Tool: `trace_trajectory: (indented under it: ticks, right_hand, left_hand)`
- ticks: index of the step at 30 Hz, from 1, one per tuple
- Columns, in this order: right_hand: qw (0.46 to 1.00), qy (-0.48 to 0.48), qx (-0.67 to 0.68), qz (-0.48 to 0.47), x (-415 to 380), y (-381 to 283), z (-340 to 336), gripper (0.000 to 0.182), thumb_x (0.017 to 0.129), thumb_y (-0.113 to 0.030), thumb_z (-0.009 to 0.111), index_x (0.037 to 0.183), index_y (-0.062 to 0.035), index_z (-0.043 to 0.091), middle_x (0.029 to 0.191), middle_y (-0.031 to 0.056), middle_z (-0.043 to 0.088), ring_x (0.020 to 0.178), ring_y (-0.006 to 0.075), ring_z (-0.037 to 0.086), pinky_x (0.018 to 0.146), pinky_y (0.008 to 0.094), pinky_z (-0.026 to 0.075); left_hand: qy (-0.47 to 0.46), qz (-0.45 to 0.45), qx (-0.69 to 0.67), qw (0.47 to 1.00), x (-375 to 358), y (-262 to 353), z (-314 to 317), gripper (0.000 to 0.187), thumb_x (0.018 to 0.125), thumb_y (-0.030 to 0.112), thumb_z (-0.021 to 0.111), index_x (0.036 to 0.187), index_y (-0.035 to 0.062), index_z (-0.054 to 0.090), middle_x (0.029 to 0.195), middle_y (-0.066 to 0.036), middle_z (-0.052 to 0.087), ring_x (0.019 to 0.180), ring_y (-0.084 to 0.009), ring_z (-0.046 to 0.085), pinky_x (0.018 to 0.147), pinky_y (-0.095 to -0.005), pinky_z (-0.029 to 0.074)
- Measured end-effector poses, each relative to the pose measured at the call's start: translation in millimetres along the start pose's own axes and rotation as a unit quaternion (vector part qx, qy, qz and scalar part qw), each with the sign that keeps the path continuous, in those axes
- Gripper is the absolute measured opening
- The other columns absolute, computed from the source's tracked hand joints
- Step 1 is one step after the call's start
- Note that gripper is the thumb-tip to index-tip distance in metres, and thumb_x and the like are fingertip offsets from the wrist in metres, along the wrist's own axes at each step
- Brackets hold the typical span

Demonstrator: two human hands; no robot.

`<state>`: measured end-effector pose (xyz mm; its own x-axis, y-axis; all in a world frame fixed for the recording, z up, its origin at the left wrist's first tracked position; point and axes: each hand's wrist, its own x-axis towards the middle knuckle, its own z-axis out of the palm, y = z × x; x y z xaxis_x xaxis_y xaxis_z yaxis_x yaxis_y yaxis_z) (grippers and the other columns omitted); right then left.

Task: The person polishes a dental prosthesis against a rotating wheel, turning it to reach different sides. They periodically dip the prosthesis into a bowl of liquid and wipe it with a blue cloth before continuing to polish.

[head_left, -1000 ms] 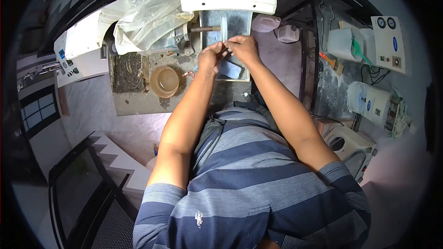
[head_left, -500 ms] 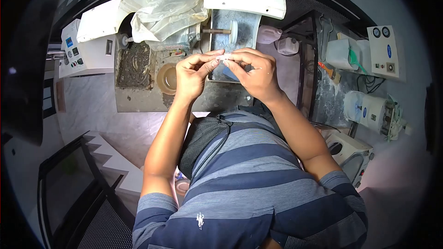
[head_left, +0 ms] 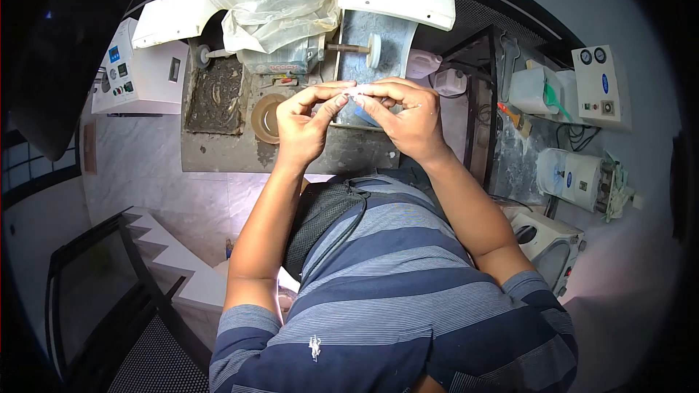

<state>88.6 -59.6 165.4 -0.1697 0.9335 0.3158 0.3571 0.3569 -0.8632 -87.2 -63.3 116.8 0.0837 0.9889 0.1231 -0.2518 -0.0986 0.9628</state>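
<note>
Between the fingertips of both hands is a small whitish-pink piece (head_left: 352, 92), mostly covered and too small to name. My left hand (head_left: 306, 116) pinches its left side with thumb and forefinger. From the right, my right hand (head_left: 408, 116) grips it the same way. Both hands are raised in front of a polishing lathe, whose round wheel (head_left: 373, 51) sits on a spindle just beyond the fingers. A grey-blue tray (head_left: 357, 28) lies behind and below the wheel.
Clear plastic (head_left: 280, 7) drapes the lathe motor (head_left: 284, 58). Left of it are a brown bowl (head_left: 263, 118) and a pan of dark muddy material (head_left: 215, 98). White machines with dials (head_left: 601, 87) stand at the right, a control box (head_left: 138, 73) at the left.
The camera view has shifted slightly, so the bench appears moved a little to the right. Both hands keep hold of the small piece in nearly the same pose.
</note>
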Motion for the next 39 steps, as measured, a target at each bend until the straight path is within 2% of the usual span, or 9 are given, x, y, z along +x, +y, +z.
trace_trajectory:
  ticks: [9, 15, 17, 22, 27, 29, 33, 36, 39]
  right_hand:
    - [0.999, 0.003, 0.016, 0.043, -6.0, 8.9, -0.8, 0.012, 0.081, -0.009, 0.072, 0.092, -0.0036, 0.073, 0.084, 0.0091, 0.071, 0.065, 0.0098, 0.064, 0.057, 0.0220, 0.050]
    - [0.987, -0.017, 0.049, 0.154, -8.4, 15.4, -1.5, 0.014, 0.083, -0.012, 0.072, 0.094, -0.0033, 0.073, 0.085, 0.0098, 0.072, 0.069, 0.0086, 0.065, 0.060, 0.0228, 0.051]
    - [0.983, -0.008, 0.099, 0.153, -12.1, 28.1, 2.5, 0.015, 0.085, -0.011, 0.070, 0.096, -0.0016, 0.073, 0.075, 0.0034, 0.069, 0.058, 0.0036, 0.054, 0.052, 0.0194, 0.043]
    - [0.970, -0.062, -0.013, 0.234, -6.2, 43.9, -4.4, 0.016, 0.086, -0.015, 0.069, 0.094, -0.0013, 0.073, 0.070, 0.0010, 0.067, 0.054, 0.0031, 0.051, 0.049, 0.0203, 0.040]
    - [0.962, -0.053, -0.031, 0.265, -0.1, 124.2, 6.4, 0.017, 0.085, -0.016, 0.064, 0.086, -0.0010, 0.071, 0.062, 0.0048, 0.065, 0.055, 0.0075, 0.056, 0.053, 0.0266, 0.044]
    - [0.952, -0.052, -0.010, 0.302, 1.9, 160.1, 11.2, 0.019, 0.087, -0.018, 0.066, 0.091, -0.0003, 0.072, 0.073, 0.0031, 0.069, 0.056, 0.0059, 0.055, 0.050, 0.0226, 0.043]
    - [0.930, -0.031, 0.031, 0.366, 8.1, 184.5, 16.6, 0.019, 0.087, -0.017, 0.065, 0.093, -0.0008, 0.072, 0.075, 0.0031, 0.069, 0.059, 0.0076, 0.057, 0.054, 0.0240, 0.045]
    - [0.937, -0.003, 0.004, 0.348, 8.9, 186.5, 20.8, 0.018, 0.085, -0.015, 0.064, 0.087, 0.0001, 0.072, 0.071, 0.0065, 0.070, 0.063, 0.0113, 0.064, 0.060, 0.0261, 0.049]
    - [0.952, -0.004, -0.012, 0.305, 8.1, 193.4, 26.7, 0.020, 0.087, -0.017, 0.065, 0.089, 0.0012, 0.073, 0.071, 0.0034, 0.069, 0.060, 0.0079, 0.058, 0.057, 0.0234, 0.046]
  left_hand:
    - [-0.013, -0.012, -0.003, 1.000, -0.7, -6.9, 5.5, 0.013, 0.086, 0.001, 0.066, 0.098, -0.0037, 0.069, 0.103, -0.015, 0.069, 0.095, -0.0166, 0.064, 0.088, -0.0295, 0.049]
    - [0.005, -0.073, 0.029, 0.997, 3.7, -16.8, 10.1, 0.012, 0.088, 0.007, 0.066, 0.094, -0.0026, 0.069, 0.093, -0.008, 0.070, 0.086, -0.0110, 0.062, 0.080, -0.0255, 0.048]
    - [0.013, -0.096, 0.029, 0.995, 6.6, -25.0, 10.6, 0.012, 0.089, 0.009, 0.066, 0.092, -0.0025, 0.068, 0.090, -0.006, 0.069, 0.083, -0.0094, 0.061, 0.077, -0.0243, 0.048]
    - [0.004, -0.118, 0.083, 0.990, 18.5, -48.2, 15.4, 0.013, 0.091, 0.010, 0.064, 0.091, -0.0031, 0.065, 0.086, -0.004, 0.067, 0.076, -0.0072, 0.058, 0.069, -0.0219, 0.046]
    - [-0.016, -0.157, 0.048, 0.986, 43.3, -112.7, 19.3, 0.012, 0.091, 0.009, 0.062, 0.091, -0.0028, 0.064, 0.084, -0.005, 0.067, 0.070, -0.0080, 0.058, 0.063, -0.0226, 0.046]
    - [0.015, -0.256, 0.001, 0.966, 53.9, -135.1, 23.4, 0.013, 0.092, 0.011, 0.061, 0.094, -0.0015, 0.064, 0.088, -0.006, 0.068, 0.077, -0.0108, 0.061, 0.067, -0.0256, 0.049]
    - [0.072, -0.307, -0.038, 0.948, 68.4, -165.9, 33.9, 0.012, 0.092, 0.010, 0.060, 0.092, -0.0011, 0.064, 0.087, -0.008, 0.068, 0.073, -0.0131, 0.063, 0.064, -0.0273, 0.051]
    - [0.104, -0.329, -0.061, 0.937, 74.4, -173.2, 39.9, 0.011, 0.092, 0.008, 0.058, 0.090, -0.0018, 0.064, 0.085, -0.009, 0.067, 0.071, -0.0153, 0.063, 0.063, -0.0288, 0.053]
    - [0.126, -0.333, -0.073, 0.932, 78.8, -182.8, 38.5, 0.011, 0.092, 0.005, 0.056, 0.090, -0.0028, 0.063, 0.082, -0.009, 0.066, 0.070, -0.0165, 0.063, 0.064, -0.0303, 0.053]
